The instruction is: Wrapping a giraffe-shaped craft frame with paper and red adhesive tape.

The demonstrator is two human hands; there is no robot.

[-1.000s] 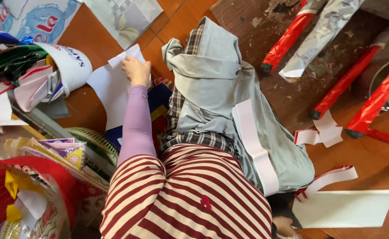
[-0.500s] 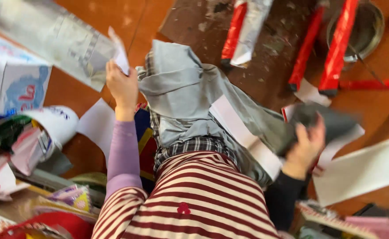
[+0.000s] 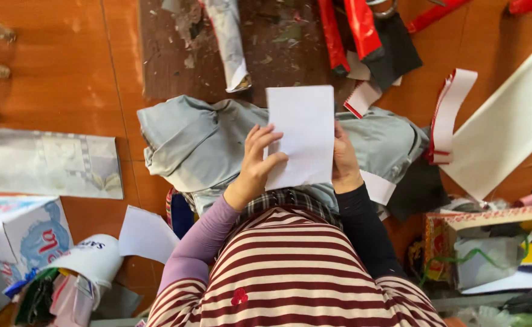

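Observation:
A white sheet of paper [image 3: 300,134] is held upright in front of me over my lap. My left hand [image 3: 257,165] grips its left edge, fingers spread across the face. My right hand [image 3: 344,158] holds the right edge, mostly hidden behind the sheet. Under the paper lie my legs in grey trousers [image 3: 199,145]. I wear a red and white striped top [image 3: 290,272] with a lilac left sleeve and a black right sleeve.
On the orange floor [image 3: 54,79] lie a white paper piece [image 3: 145,235], a white bucket [image 3: 90,261] and a printed box [image 3: 24,233] at left. Red and white strips [image 3: 450,112], a large white sheet [image 3: 508,127] and a cluttered box [image 3: 490,254] are at right.
My left hand raised the paper from the floor to my lap. My right hand let go of a dark object and took the sheet's right edge. The view shifted.

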